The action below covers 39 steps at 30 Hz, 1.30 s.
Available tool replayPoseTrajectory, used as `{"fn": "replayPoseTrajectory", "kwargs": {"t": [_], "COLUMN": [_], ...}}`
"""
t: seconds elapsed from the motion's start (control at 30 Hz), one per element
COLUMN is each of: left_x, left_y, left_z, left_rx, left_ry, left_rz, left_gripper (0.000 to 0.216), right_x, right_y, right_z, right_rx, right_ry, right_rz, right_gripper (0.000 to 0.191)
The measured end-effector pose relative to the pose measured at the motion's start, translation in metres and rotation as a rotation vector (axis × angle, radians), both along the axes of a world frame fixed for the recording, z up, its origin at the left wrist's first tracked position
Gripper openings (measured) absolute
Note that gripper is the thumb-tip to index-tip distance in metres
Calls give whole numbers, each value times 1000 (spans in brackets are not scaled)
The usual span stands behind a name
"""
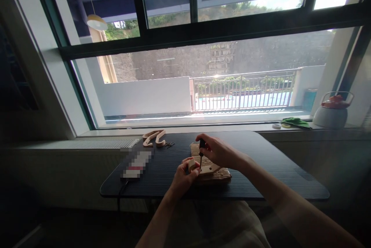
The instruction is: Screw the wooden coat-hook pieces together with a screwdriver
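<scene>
My right hand [216,150] is closed around the dark handle of a screwdriver [201,160], which stands nearly upright with its shaft pointing down. Its tip meets a pale curved wooden piece [213,169] that has round holes. Fingers of my left hand [183,175] grip the left end of this piece, close to the screwdriver tip. Whether a screw sits under the tip is hidden by the fingers. Beneath the piece lies a rough, ridged wooden board [224,176] on the dark table [255,186].
Two more curved wooden pieces [160,138] and several screws [169,145] lie at the table's back left. A blurred-out object [138,164] with a cable is nearer left. On the windowsill stand a white kettle-like pot [331,117], a green glove or cloth [297,123] and tape rolls [276,126].
</scene>
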<state>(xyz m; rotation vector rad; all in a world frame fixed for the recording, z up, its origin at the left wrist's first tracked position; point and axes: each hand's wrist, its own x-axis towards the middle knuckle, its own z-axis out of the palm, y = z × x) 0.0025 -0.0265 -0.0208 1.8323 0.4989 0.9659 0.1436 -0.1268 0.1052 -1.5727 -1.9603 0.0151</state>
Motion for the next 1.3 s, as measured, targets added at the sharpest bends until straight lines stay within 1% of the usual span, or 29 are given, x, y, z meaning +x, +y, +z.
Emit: {"fn": "replayPoseTrajectory", "kwargs": {"t": [0.1, 0.23, 0.4, 0.5, 0.6, 0.8, 0.9, 1.07, 1.3], "left_x": [0, 1, 2, 2, 3, 2, 2, 2, 2], "left_y": [0, 0, 0, 1, 2, 2, 2, 2, -2], "left_z": [1, 1, -1, -2, -3, -4, -3, -1, 1], "left_rx": [34, 47, 31, 22, 18, 8, 9, 28, -14], "left_ry": [0, 5, 3, 3, 6, 8, 10, -8, -18], "left_rz": [-10, 6, 13, 8, 12, 7, 7, 2, 10], "left_gripper": [12, 9, 13, 14, 15, 14, 14, 12, 14], "right_x": [4, 5, -4, -8, -7, -4, -3, -4, -11], "right_y": [-2, 0, 4, 5, 8, 11, 9, 8, 11], "right_z": [-4, -7, -5, -4, -7, -20, -23, -23, -21], "right_rx": [10, 36, 54, 56, 63, 122, 123, 118, 132], "right_ry": [34, 23, -39, -52, -23, 64, 118, 135, 82], "right_rz": [-24, -55, -12, -12, -37, -81, -66, -33, -89], "right_gripper": [32, 32, 37, 38, 39, 41, 41, 39, 41]}}
